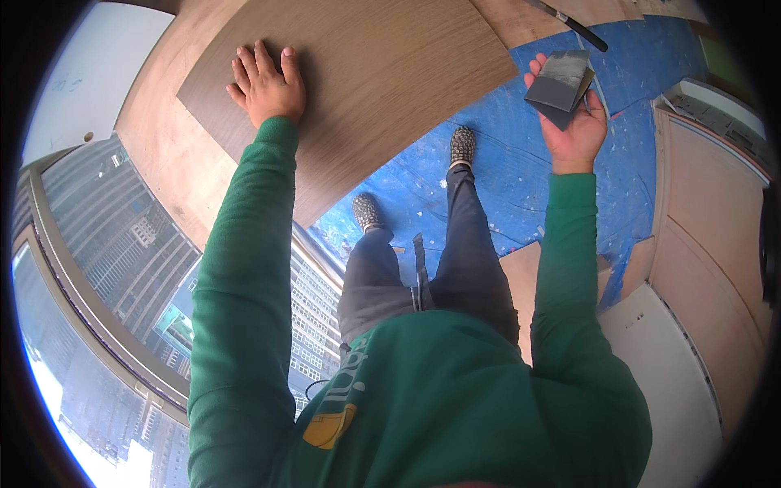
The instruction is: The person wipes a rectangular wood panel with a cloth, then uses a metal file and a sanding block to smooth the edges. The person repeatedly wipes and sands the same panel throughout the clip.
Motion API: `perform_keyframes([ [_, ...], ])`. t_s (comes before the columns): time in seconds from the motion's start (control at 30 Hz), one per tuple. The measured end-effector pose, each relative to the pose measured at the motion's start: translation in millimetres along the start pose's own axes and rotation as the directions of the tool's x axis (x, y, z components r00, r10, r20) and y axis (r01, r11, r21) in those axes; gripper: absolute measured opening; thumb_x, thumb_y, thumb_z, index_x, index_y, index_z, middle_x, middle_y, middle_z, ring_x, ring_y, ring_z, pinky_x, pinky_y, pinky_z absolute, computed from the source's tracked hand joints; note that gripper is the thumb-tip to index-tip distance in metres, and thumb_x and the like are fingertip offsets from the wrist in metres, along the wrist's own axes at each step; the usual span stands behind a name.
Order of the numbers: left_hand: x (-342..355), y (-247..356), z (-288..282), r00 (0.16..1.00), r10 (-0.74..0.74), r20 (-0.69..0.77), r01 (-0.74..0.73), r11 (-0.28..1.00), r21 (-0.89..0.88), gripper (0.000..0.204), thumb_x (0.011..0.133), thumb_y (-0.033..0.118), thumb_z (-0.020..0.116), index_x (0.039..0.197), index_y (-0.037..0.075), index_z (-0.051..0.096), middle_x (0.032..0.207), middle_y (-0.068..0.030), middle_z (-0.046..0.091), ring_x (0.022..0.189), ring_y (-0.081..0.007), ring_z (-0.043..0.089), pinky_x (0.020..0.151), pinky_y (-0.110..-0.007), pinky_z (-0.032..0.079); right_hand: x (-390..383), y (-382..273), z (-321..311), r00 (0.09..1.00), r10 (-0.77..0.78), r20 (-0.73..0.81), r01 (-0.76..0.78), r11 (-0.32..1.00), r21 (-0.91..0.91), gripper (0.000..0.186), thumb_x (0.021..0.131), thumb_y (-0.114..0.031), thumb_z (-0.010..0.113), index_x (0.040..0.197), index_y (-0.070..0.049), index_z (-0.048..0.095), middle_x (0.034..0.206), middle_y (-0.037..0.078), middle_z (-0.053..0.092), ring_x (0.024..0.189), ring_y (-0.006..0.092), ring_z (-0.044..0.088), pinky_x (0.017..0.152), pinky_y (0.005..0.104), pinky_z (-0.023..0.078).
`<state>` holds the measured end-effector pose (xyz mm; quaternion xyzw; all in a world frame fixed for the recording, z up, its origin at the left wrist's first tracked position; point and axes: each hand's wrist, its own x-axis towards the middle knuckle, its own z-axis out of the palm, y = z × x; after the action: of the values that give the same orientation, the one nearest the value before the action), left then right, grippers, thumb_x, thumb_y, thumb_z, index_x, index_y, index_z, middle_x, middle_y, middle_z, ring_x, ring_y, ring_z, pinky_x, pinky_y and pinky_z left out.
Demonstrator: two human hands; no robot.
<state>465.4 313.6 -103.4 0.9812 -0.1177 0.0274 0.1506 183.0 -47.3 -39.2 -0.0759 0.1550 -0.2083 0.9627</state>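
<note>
Open blue floor covering [521, 175] between the hands, wood-grain panel [358, 89] blocking left, plywood boards [716, 211] crowding right

blue floor covering [504, 175] under wood panel [358, 89].

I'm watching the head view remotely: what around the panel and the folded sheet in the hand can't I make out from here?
- Underside of the wood panel and what carries it: hidden by the panel itself, which the left hand presses flat on.
- Inner faces of the dark folded sheet: hidden by the fold; the right hand covers its lower corner.
- Long dark tool on the floor: cut off by the top edge, too small to identify.
</note>
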Motion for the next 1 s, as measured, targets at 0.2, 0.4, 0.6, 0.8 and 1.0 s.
perform_keyframes([
  [0.2, -3, -2, 2, 0.999, 0.036, -0.030, -0.037, 0.999, -0.021, 0.082, 0.104, 0.067, 0.037, 0.163, 0.010, 0.037, 0.173, -0.0186, 0.025, 0.162, -0.0353, 0.016, 0.128, -0.061, 0.006, -43, 116, 86, 0.997, -0.074, 0.034, 0.081, 0.863, -0.498, 0.069, 0.099, -0.037, 0.065, 0.149, 0.006, 0.046, 0.152, 0.033, 0.049, 0.128, 0.0421, 0.061, 0.112, 0.0543, 0.048],
  [0.4, 0, 2, 2, 0.999, 0.037, -0.009, -0.037, 0.999, -0.022, 0.084, 0.103, 0.067, 0.036, 0.164, 0.009, 0.033, 0.173, -0.0210, 0.022, 0.162, -0.0369, 0.014, 0.128, -0.062, 0.004, -43, 128, 10, 0.878, -0.435, 0.200, 0.101, -0.241, -0.965, 0.062, 0.097, -0.023, 0.066, 0.151, 0.002, 0.050, 0.152, 0.023, 0.056, 0.123, 0.0360, 0.064, 0.109, 0.0434, 0.052],
  [0.6, -1, 2, 3, 0.998, 0.053, 0.019, -0.053, 0.999, -0.005, 0.086, 0.103, 0.070, 0.034, 0.163, 0.008, 0.033, 0.173, -0.0209, 0.022, 0.162, -0.0358, 0.012, 0.128, -0.062, 0.005, -32, 132, -50, 0.852, -0.232, 0.469, 0.180, -0.711, -0.680, 0.075, 0.092, -0.017, 0.072, 0.159, -0.004, 0.042, 0.168, 0.018, 0.036, 0.136, 0.0412, 0.051, 0.113, 0.0453, 0.045],
  [0.8, 5, -1, 4, 0.998, 0.064, 0.001, -0.064, 0.997, 0.041, 0.089, 0.101, 0.072, 0.037, 0.163, 0.008, 0.033, 0.173, -0.0213, 0.022, 0.162, -0.0357, 0.012, 0.128, -0.062, 0.005, -42, 140, -58, 0.854, -0.141, 0.501, 0.247, -0.737, -0.629, 0.085, 0.084, -0.007, 0.070, 0.162, -0.005, 0.036, 0.169, 0.018, 0.032, 0.133, 0.0430, 0.047, 0.113, 0.0474, 0.041],
  [1.0, 4, 5, 6, 0.997, 0.082, 0.007, -0.082, 0.996, 0.025, 0.089, 0.099, 0.072, 0.041, 0.161, 0.008, 0.037, 0.172, -0.0225, 0.023, 0.163, -0.0357, 0.012, 0.128, -0.061, 0.006, -130, 319, -93, 0.796, -0.026, 0.604, 0.477, -0.587, -0.654, 0.075, 0.083, -0.004, 0.075, 0.154, -0.020, 0.055, 0.172, 0.000, 0.032, 0.127, 0.0292, 0.050, 0.111, 0.0445, 0.044],
])
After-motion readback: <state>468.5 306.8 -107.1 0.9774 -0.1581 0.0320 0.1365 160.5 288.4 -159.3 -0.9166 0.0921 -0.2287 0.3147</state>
